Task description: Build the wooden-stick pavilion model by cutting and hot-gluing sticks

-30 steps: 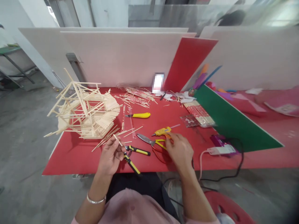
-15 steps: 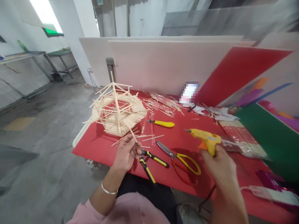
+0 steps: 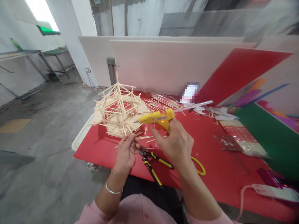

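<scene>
Above the red tabletop point(image 3: 210, 174), right hand point(image 3: 175, 144) now carries the gripped glue gun point(image 3: 156, 118) leftward, nozzle nearing the short stick point(image 3: 129, 131) pinched by left hand point(image 3: 126, 152), beside the stick model point(image 3: 118, 113).

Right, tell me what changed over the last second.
The right hand picked the glue gun up off the red table and swung it left, nozzle toward the stick house. The left hand went on pinching its short stick. The pliers stayed put.
</scene>
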Motion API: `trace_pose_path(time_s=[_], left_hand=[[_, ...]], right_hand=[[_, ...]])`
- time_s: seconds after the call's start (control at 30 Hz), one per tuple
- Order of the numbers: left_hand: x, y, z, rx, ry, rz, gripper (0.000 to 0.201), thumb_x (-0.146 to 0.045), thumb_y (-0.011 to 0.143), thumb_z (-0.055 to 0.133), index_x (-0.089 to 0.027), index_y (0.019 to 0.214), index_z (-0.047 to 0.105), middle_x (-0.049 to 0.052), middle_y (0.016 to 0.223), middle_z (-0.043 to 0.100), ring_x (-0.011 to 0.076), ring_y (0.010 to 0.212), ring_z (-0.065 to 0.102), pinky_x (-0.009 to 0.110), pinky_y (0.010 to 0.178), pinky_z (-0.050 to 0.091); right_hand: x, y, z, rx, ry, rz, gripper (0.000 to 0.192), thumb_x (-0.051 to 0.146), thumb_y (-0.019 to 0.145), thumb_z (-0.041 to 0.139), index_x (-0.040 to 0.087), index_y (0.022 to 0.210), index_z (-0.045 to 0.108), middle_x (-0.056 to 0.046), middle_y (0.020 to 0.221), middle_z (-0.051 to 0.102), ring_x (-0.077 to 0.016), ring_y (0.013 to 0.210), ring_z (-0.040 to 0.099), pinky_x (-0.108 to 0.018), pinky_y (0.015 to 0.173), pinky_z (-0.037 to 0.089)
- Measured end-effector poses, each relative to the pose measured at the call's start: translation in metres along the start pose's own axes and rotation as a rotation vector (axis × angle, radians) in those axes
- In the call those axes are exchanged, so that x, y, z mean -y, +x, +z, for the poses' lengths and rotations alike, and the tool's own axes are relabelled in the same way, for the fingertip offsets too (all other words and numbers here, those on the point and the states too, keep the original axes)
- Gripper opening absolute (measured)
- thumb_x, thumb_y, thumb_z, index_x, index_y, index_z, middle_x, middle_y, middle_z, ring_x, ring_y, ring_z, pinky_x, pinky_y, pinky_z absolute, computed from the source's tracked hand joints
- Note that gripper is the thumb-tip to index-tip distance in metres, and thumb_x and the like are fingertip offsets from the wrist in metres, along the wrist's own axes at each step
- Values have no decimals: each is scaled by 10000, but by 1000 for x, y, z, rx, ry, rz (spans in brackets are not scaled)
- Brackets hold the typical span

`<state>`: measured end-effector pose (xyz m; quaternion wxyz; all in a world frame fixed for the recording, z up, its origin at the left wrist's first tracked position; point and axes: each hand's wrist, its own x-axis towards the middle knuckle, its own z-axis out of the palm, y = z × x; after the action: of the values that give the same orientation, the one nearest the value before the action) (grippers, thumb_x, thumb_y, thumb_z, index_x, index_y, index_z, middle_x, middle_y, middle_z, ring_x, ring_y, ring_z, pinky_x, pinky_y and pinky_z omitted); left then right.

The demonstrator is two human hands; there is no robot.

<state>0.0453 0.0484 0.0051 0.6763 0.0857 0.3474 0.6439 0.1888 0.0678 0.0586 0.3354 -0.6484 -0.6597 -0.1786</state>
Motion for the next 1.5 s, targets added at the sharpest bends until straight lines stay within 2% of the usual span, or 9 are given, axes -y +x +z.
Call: trace_pose_path(time_s=[0.13,0.37,0.67,0.97,1.2,1.5], left_hand=[[-3,4,1,8,7,-18,303,-271,601,837,-135,750,612,-14,591,654,58,426,564,134,382,378],[2,9,2,-13,4,-22,311,-304,637,822,-147,775,593,-33,578,636,49,436,565,116,374,351],[2,11,5,-63,-24,3,328,-277,601,835,-152,773,586,-34,586,631,51,472,564,127,429,395],[3,17,5,-43,-8,28,327,-298,626,811,-153,785,565,-30,594,626,67,488,574,150,449,402],[8,22,2,-19,60,111,344,-346,654,794,-162,804,544,-45,566,596,70,433,539,159,388,323],[9,17,1,-53,87,137,340,-360,660,787,-168,764,527,-46,555,589,61,410,513,156,374,309]], right_hand=[[7,1,15,-15,-73,-105,382,493,850,533,154,1022,581,-34,773,607,-166,682,553,-268,543,285],[15,3,23,35,-88,-195,337,394,874,505,141,1086,571,-69,858,620,-192,770,560,-278,592,334],[17,2,27,53,-64,-231,304,339,875,498,139,1094,560,-82,897,620,-203,799,562,-276,623,370],[17,3,26,77,-61,-205,292,347,876,496,146,1074,569,-70,884,614,-197,786,560,-276,613,355],[16,4,26,65,-66,-207,302,342,873,495,138,1082,574,-74,889,621,-198,802,560,-274,623,361],[17,3,27,87,-61,-220,326,338,874,485,132,1113,565,-98,931,635,-213,834,569,-281,650,384]])
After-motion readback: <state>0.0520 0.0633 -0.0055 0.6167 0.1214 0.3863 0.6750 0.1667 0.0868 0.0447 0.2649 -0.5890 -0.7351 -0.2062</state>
